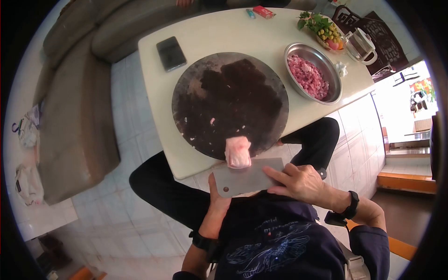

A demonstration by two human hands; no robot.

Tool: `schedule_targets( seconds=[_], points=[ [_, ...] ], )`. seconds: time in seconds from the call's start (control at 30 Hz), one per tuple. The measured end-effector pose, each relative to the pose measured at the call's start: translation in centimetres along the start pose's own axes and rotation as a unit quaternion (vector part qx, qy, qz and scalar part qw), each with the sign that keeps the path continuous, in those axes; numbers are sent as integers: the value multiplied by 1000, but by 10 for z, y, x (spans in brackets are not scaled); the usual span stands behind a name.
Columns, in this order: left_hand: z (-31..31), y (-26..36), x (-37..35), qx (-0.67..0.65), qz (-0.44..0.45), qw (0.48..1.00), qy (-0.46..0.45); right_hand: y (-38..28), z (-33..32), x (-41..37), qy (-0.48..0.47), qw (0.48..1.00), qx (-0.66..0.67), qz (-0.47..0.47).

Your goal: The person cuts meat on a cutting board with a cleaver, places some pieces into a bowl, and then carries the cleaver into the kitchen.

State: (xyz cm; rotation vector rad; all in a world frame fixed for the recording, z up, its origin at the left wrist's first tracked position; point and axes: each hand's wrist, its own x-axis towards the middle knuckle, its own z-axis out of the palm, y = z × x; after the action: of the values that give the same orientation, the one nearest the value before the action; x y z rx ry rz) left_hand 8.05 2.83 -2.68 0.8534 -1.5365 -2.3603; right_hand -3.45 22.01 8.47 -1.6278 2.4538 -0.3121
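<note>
My right hand point(301, 183) is closed round the handle of a cleaver point(247, 179), its index finger stretched along the broad metal blade. The blade lies flat to my view in front of my body, close to the board's near edge. My left hand point(218, 200) is at the blade's far end, by the corner with the hole. Its thumb shows beside the metal, while the fingers are hidden behind the blade. A pale pink, fatty piece of meat point(238, 151) overlaps the board's near rim and touches the blade's upper edge in this view. The round dark chopping board point(228, 112) carries small meat scraps.
A steel bowl point(337, 86) of chopped meat point(308, 77) stands right of the board on the cream table point(156, 93). A black tablet-like slab point(171, 53) lies at left. Toward the back right are a fruit basket point(329, 35), a glass jug point(359, 45) and a red box point(264, 12).
</note>
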Motion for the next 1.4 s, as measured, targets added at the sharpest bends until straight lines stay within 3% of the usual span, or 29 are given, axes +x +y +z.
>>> schedule_targets(
  seconds=[0.17,0.27,0.33,0.37,0.4,0.43,0.47,0.5,0.53,0.67,0.73,0.77,0.9,0.97,1.07,1.17,1.3,1.4],
  points=[
    [6,11,4,-52,2,998,-31,5,-2,12,-7,1000,1,27],
    [6,10,4,25,-17,999,-25,1,1,15,-6,999,-13,38],
    [7,1,2,148,110,982,-36,-1,5,19,-9,999,-18,41],
    [6,-3,2,149,108,982,-41,-1,9,21,3,999,-11,39],
    [7,-7,4,297,213,931,-4,-1,12,24,15,999,-6,36],
    [6,-12,4,433,311,846,30,-5,13,31,14,999,-5,43],
    [5,-19,4,432,308,847,24,-12,14,41,4,999,-15,46],
    [5,-25,6,260,218,940,30,-16,15,51,-4,998,-26,49],
    [5,-28,7,77,117,989,35,-17,19,59,-3,998,-27,56],
    [13,-6,6,22,93,995,33,-16,19,64,44,998,-33,25],
    [14,12,8,-12,76,996,44,-17,9,51,-2,996,-29,87],
    [16,17,11,43,141,988,46,-9,10,36,6,994,-50,99],
    [15,21,20,16,108,994,-3,5,12,33,-9,991,-41,127],
    [11,18,22,146,109,983,16,-2,19,68,23,993,-68,93],
    [16,26,28,107,79,991,29,-3,25,106,43,996,-26,74],
    [20,31,31,56,62,996,42,3,14,86,39,994,-28,99],
    [17,28,31,79,68,994,17,25,19,53,63,991,-56,104],
    [25,29,29,93,66,994,3,18,22,83,78,992,-53,89]
  ],
)
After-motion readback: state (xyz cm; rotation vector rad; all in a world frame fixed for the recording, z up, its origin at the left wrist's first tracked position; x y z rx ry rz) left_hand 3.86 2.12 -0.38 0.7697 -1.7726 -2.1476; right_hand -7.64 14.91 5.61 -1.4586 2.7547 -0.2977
